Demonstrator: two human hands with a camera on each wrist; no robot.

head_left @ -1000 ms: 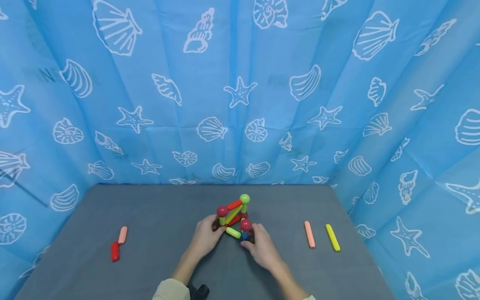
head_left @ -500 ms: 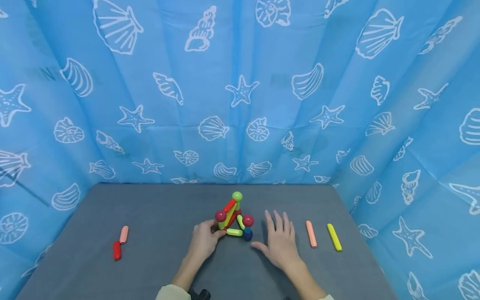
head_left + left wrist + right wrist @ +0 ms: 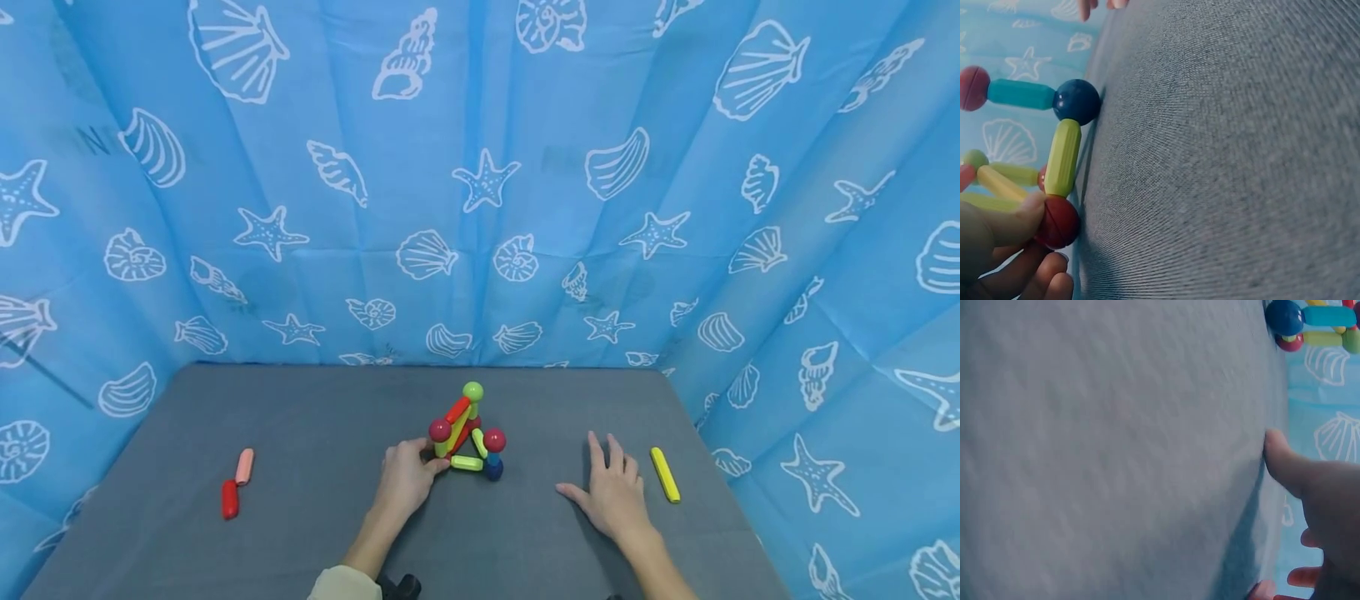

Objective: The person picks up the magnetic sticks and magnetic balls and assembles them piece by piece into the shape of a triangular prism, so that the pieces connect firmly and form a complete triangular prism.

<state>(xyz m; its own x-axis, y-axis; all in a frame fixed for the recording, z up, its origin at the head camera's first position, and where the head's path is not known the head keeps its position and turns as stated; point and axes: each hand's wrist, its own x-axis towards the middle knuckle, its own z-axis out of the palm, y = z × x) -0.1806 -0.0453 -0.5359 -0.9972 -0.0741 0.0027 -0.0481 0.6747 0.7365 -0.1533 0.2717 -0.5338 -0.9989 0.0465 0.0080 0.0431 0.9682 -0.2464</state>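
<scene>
A stick-and-ball building toy frame [image 3: 467, 463] stands mid-table in the head view, with a light green ball [image 3: 472, 391] at its back top. My left hand [image 3: 407, 477] pinches the frame's lower left corner. In the left wrist view, its thumb and fingers are on a dark red ball [image 3: 1060, 222], joined by a lime stick [image 3: 1063, 157] to a dark blue ball [image 3: 1077, 101]. A teal stick [image 3: 1021, 94] rises from the blue ball to another red ball [image 3: 494, 440]. My right hand [image 3: 617, 492], fingers spread, is low over the table right of the frame, holding nothing visible.
A yellow stick [image 3: 665, 475] lies just right of my right hand. At the left lie a pink stick [image 3: 244, 467] and a short red stick [image 3: 229, 499], end to end. A blue shell-print curtain [image 3: 480, 250] hangs behind the grey table [image 3: 315, 417].
My right hand has let go of the frame's blue corner and moved right, now covering where a pink stick lay. The frame has turned slightly; my left hand keeps its hold.
</scene>
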